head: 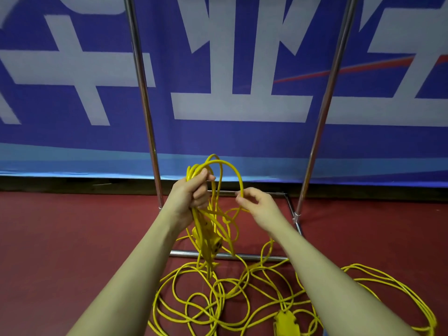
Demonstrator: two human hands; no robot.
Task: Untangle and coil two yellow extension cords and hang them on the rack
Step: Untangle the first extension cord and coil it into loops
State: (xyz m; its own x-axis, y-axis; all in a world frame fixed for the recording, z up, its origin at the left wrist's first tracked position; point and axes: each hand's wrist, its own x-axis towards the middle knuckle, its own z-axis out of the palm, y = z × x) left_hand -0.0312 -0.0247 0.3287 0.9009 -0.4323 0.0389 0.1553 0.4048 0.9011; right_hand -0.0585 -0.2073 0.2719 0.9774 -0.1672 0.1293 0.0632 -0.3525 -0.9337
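My left hand (191, 192) grips a bundle of yellow cord loops (213, 166) held up in front of the rack. A yellow socket block (214, 246) dangles below that hand. My right hand (257, 202) pinches one strand of the same cord where a loop arches over from the left hand. Much more yellow cord (218, 294) lies tangled on the red floor beneath my arms. A second yellow socket block (286, 323) lies in the tangle near the bottom edge. The metal rack (143, 93) stands just behind, its two uprights rising out of view.
The rack's base bars (228, 256) lie on the red floor under the hanging cord. A blue banner (242, 69) with large white characters covers the wall behind. More cord loops (388, 284) spread to the right.
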